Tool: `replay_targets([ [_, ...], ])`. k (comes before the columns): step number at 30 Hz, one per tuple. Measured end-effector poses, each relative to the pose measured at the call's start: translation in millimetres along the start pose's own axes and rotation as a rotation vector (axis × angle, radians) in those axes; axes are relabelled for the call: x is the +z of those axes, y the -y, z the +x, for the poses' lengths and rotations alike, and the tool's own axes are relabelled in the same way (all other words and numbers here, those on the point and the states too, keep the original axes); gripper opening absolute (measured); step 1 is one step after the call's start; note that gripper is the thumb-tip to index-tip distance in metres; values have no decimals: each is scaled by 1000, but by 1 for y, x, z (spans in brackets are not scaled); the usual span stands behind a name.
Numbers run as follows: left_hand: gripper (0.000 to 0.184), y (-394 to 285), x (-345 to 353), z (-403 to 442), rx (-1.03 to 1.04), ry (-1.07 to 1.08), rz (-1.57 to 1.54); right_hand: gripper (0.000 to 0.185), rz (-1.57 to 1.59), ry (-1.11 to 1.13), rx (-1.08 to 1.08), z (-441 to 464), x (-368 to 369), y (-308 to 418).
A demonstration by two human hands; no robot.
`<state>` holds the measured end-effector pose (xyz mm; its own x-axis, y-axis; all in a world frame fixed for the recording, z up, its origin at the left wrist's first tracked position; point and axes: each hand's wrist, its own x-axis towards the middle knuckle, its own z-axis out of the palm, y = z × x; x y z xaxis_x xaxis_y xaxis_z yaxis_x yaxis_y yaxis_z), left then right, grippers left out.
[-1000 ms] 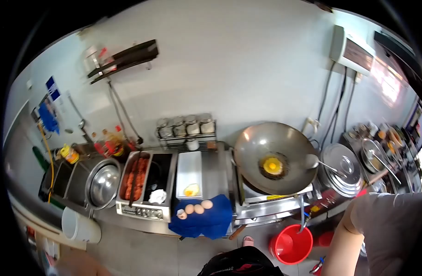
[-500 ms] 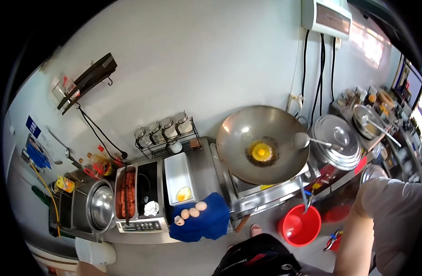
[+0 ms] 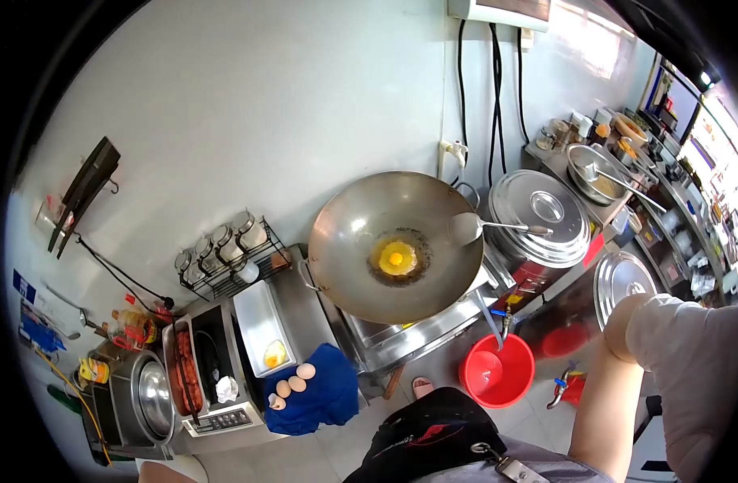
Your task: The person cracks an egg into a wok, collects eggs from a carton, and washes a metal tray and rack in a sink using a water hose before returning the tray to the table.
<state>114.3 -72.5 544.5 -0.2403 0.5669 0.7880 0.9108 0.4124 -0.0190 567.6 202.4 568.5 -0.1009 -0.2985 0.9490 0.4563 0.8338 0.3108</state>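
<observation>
Neither of my hands shows; my bare right forearm runs down out of view at the lower right, and a bit of skin shows at the bottom left edge. A large wok [image 3: 345,258] stands on the stove, with an egg [image 3: 397,258] frying in oil, its yolk in the middle. The spatula [image 3: 466,229] rests on the wok's right rim, its handle over a lidded pot [image 3: 546,208]. Left of the stove, a white tray [image 3: 252,312] holds some egg [image 3: 274,353]. Several eggs [image 3: 297,383] and a broken shell [image 3: 276,402] lie on a blue cloth [image 3: 328,402].
A wire rack [image 3: 232,266] holds jars behind the tray. Sausages [image 3: 185,362] lie in a metal cooker on the left, beside a steel bowl [image 3: 155,398]. Near the floor are a red bucket [image 3: 510,378] and a tap. Another bowl [image 3: 606,183] with a ladle stands back right.
The view has turned to the right, so the wok, tray and cloth appear farther left. The skin seen at the lower left has mostly slipped out of the frame. The egg and spatula remain in place.
</observation>
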Motion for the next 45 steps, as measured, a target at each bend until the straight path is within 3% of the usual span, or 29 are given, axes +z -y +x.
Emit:
replay_targets([
  [11,16,-20,25,9,31,-4,-46,18,-151,37,-19,-14,-38,-4],
  [17,16,-32,38,18,83,-18,-94,18,-328,121,77,-49,-63,26],
  [19,16,-34,36,18,95,-26,-109,18,-342,280,196,-65,-64,41],
  [22,16,-34,31,12,105,-35,-128,25,-159,719,618,-96,-25,45],
  [25,15,-32,15,-10,99,-24,-187,35,-62,1498,594,-178,-35,58],
  [26,15,-36,7,-24,89,-13,-233,30,18,1590,645,-191,-36,71],
  [29,15,-60,3,-74,43,110,-504,24,251,1444,628,-209,-13,119],
  [30,15,-66,17,-92,15,190,-630,35,355,1480,562,-226,-5,130],
  [33,16,-68,77,-167,-210,438,-1115,39,554,1667,383,-240,28,173],
  [36,16,-69,92,-259,-467,453,-1033,43,745,1693,118,-252,70,212],
  [37,18,-71,87,-286,-636,441,-1041,43,801,1748,70,-249,85,226],
  [39,21,-78,65,-329,-948,325,-1062,36,970,1635,-118,-240,116,254],
  [42,24,-89,41,-410,-1326,229,-849,36,1190,1499,-344,-210,151,308],
  [43,26,-93,5,-408,-1542,216,-876,36,1276,1496,-455,-219,171,319],
  [44,27,-102,-9,-428,-1602,161,-754,37,1260,1611,-513,-197,175,343],
  [45,27,-111,-21,-447,-1652,120,-632,36,1331,1503,-573,-200,182,362],
])
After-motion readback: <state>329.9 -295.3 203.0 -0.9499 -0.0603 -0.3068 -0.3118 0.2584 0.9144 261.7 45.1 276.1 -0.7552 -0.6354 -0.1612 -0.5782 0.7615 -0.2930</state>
